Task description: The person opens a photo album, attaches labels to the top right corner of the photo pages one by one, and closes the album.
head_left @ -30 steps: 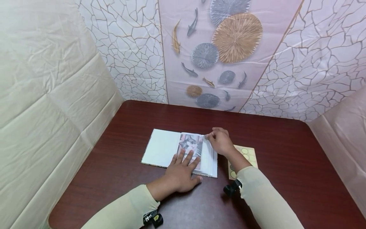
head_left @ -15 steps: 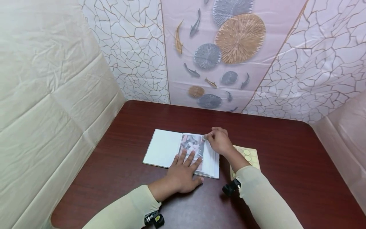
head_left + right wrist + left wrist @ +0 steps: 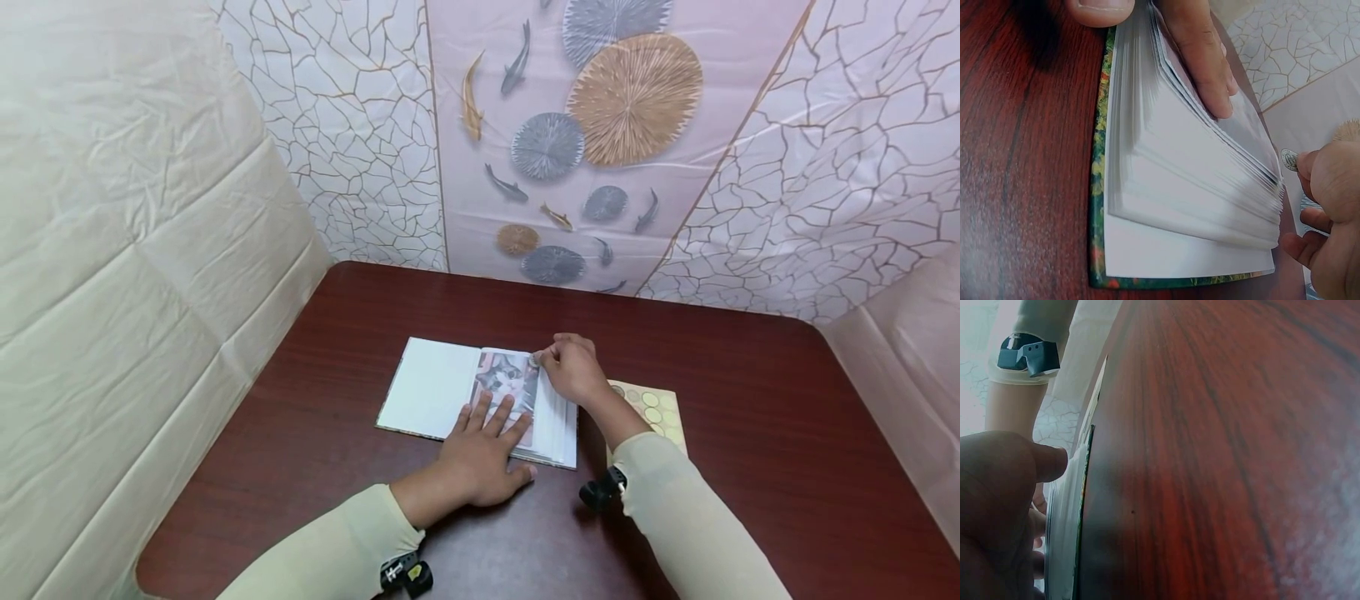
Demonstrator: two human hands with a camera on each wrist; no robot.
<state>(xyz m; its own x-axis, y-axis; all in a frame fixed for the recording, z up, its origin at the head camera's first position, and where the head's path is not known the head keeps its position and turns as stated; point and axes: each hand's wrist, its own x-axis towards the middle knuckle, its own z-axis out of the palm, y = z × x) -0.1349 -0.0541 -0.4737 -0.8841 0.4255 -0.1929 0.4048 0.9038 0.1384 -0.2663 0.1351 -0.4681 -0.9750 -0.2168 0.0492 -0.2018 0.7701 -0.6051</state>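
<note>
An open photo album (image 3: 427,387) lies on the table, with a cat photo (image 3: 501,373) on its right-hand page. My left hand (image 3: 478,462) rests flat with spread fingers on the lower part of that photo. At the photo's upper right corner is my right hand (image 3: 573,371), pinching a small round sticker (image 3: 1289,159) with printed marks between thumb and finger. From the right wrist, the sticker appears right at the edge of the album's thick stack of pages (image 3: 1191,181). Part of the photo is hidden under my left fingers.
A pale yellow sheet of round stickers (image 3: 663,408) lies right of the album, partly beneath my right forearm. The dark red wooden table (image 3: 315,475) extends around both, with patterned cloth (image 3: 360,133) hanging behind it.
My right hand has moved slightly left with the sticker, over the photo's upper right corner. My left hand stays on the page. The head view has shifted a little.
</note>
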